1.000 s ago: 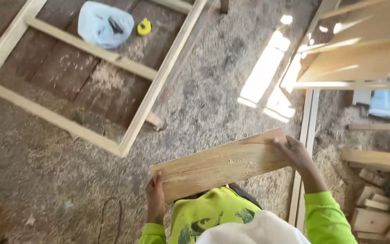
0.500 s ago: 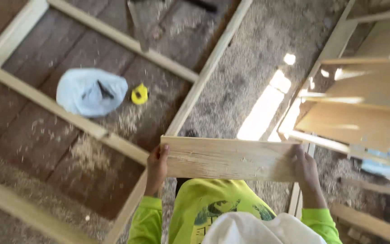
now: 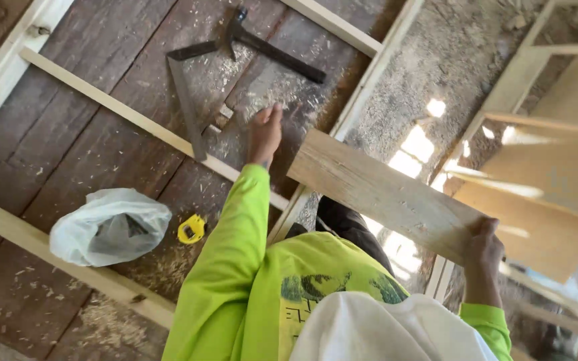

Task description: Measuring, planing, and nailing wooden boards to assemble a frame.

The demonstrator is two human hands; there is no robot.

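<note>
Dark wooden floorboards [image 3: 68,140] are lying under scattered sawdust on the left. Sunlight patches [image 3: 416,144] are falling on a gritty, sawdust-covered floor [image 3: 449,60] to the right, beside pale timber frames [image 3: 523,87].

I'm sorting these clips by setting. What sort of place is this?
Probably a carpentry workshop: sawdust and shavings cover the dark bench, a hammer and steel square lie inside a light wood frame, and the right hand holds a board.

I see a white plastic bag [image 3: 110,226] lying left on dark floorboards, a yellow tape measure [image 3: 191,229] just beside it, pale wooden frame rails [image 3: 128,115] crossing, and sawdust [image 3: 429,60] spread far right
</note>
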